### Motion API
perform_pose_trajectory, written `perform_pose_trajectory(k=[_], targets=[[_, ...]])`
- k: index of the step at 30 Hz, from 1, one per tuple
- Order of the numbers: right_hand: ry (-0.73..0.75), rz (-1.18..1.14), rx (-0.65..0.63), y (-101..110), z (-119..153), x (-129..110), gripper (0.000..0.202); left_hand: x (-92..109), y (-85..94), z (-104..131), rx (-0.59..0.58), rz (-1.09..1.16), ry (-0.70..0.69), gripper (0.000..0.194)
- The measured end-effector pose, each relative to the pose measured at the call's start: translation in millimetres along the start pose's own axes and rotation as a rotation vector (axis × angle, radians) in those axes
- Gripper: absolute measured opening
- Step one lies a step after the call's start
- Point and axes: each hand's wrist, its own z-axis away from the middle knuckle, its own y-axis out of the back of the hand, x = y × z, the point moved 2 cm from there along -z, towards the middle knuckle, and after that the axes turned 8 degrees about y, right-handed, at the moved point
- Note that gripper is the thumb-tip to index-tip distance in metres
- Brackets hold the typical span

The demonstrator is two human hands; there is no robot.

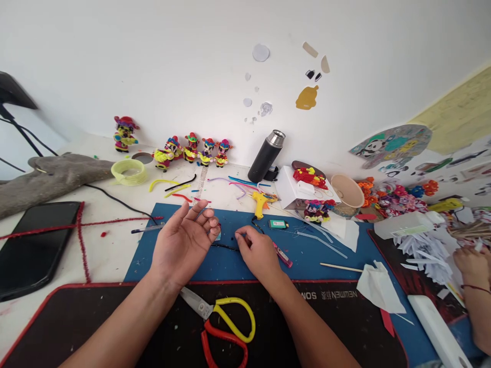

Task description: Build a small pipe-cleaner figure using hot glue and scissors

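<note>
My left hand (186, 243) is turned palm up over the blue mat (146, 255), its fingers loosely curled and apart, with nothing visible on the palm. A small light-blue item behind its fingertips is mostly hidden. My right hand (259, 253) is closed in a pinch to the right; what its fingertips hold, if anything, is too small to make out. Between the hands a thin black strand (226, 247) lies on the mat and reaches the right hand. Below, scissors (207, 309) with one yellow and one red handle lie on the black mat (172, 337), between my forearms.
A yellow glue gun (261, 203), a pink cutter (283, 254) and a green-labelled box (278, 224) lie beyond my right hand. Fuzzy figurines (207, 152) and a black flask (266, 156) stand by the wall. Left is a phone (30, 245); another person's hand (473, 266) is at right.
</note>
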Motion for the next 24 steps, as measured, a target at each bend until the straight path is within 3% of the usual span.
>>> perform_pose_trajectory(k=[5,15,24], targets=[[0.014,0.034,-0.036,-2.6,1.4,0.6,0.018,0.1,-0.3,0.1,0.013,-0.002,0.005,0.026],[0.004,0.149,-0.124,-3.9,1.3,-6.8,0.017,-0.5,-2.1,0.8,0.023,-0.006,0.004,0.035],[0.002,0.190,-0.148,-4.4,-1.3,-8.3,0.016,-1.8,-2.1,1.0,0.019,-0.011,0.004,0.032]])
